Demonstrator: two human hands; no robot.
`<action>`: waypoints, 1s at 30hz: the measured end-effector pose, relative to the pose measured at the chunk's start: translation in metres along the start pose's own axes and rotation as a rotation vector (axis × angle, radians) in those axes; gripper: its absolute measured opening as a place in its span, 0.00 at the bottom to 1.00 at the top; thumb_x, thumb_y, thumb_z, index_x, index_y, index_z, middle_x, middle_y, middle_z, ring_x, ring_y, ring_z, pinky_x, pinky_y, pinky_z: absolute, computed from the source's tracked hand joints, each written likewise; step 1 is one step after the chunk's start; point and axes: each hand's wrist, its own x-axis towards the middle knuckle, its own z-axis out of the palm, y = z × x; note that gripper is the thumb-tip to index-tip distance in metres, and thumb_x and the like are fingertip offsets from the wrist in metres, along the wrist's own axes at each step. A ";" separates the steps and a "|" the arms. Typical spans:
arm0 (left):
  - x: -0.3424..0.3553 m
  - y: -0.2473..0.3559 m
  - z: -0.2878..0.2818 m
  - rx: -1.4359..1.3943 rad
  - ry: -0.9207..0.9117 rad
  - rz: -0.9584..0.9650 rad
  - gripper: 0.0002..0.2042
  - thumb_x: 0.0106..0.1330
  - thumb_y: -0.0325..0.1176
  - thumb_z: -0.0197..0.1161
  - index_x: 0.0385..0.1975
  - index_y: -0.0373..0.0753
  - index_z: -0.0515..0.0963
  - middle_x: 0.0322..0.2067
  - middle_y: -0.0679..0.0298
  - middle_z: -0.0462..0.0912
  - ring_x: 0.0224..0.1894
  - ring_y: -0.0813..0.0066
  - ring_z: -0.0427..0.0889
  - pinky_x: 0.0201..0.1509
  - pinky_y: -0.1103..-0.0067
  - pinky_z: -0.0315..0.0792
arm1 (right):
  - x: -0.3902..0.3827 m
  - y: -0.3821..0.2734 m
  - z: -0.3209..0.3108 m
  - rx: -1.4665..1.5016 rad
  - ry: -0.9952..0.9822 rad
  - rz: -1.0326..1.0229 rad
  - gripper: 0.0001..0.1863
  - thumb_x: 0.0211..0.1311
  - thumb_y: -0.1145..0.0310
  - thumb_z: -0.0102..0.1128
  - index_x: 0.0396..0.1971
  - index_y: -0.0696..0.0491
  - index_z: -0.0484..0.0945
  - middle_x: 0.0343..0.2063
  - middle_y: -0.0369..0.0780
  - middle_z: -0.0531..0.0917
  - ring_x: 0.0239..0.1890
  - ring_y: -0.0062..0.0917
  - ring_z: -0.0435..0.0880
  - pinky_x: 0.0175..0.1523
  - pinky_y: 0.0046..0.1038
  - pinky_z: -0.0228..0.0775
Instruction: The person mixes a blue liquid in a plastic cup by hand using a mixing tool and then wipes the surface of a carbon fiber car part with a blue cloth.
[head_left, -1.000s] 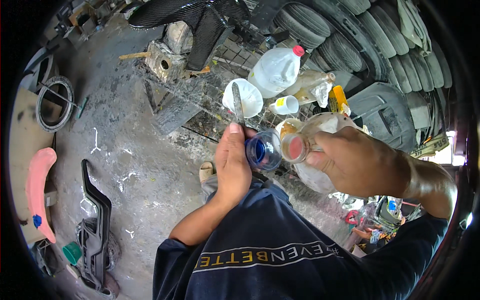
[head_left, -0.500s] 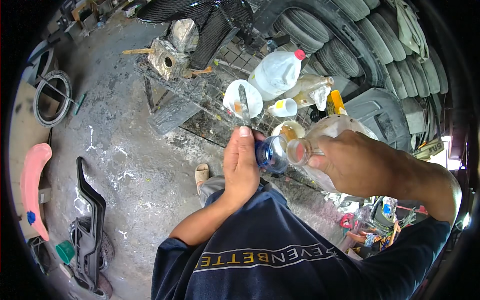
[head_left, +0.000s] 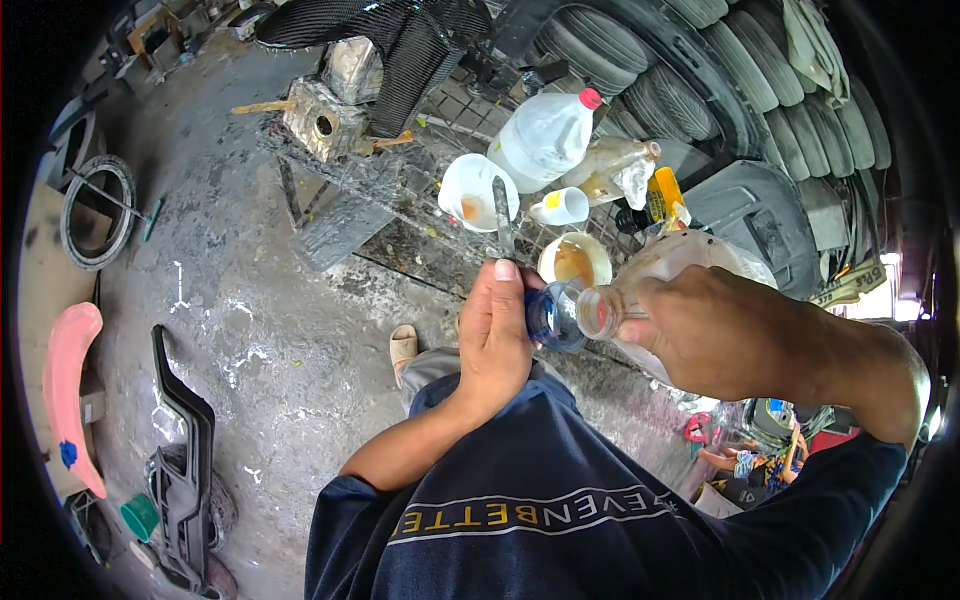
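My left hand (head_left: pixel 492 345) is closed around a small clear cup with a bluish tint (head_left: pixel 558 318). Its thumb also pins a flat, grey-smeared mixing stick (head_left: pixel 502 212) that points away from me. My right hand (head_left: pixel 712 325) grips a large translucent plastic jug (head_left: pixel 665 262) by its neck, tipped sideways. The jug's uncapped mouth meets the cup's rim; whether liquid is flowing cannot be made out. Just beyond the cup, a white tub (head_left: pixel 603 255) holds amber-brown stuff. A white bucket (head_left: pixel 455 180) with an orange stain stands behind the stick.
A red-capped jug (head_left: pixel 540 140), a white cup lying on its side (head_left: pixel 566 206) and a yellow container (head_left: pixel 665 190) crowd the grimy rack (head_left: pixel 420 215). Black woven-pattern parts (head_left: pixel 420 70) lie at its far end. Tires (head_left: pixel 600 50) are stacked behind. Black trim (head_left: pixel 185 420) rests on the left floor.
My left hand has shifted slightly right with the cup and stick, bringing the cup against the jug's mouth. More of the amber-filled tub shows now.
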 end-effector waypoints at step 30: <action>0.009 -0.015 0.005 -0.103 -0.062 -0.052 0.21 0.77 0.49 0.38 0.33 0.38 0.70 0.23 0.66 0.75 0.20 0.82 0.72 0.22 0.83 0.67 | -0.006 0.020 0.006 -0.162 0.112 -0.095 0.14 0.69 0.66 0.48 0.28 0.61 0.75 0.27 0.50 0.79 0.31 0.45 0.82 0.39 0.45 0.73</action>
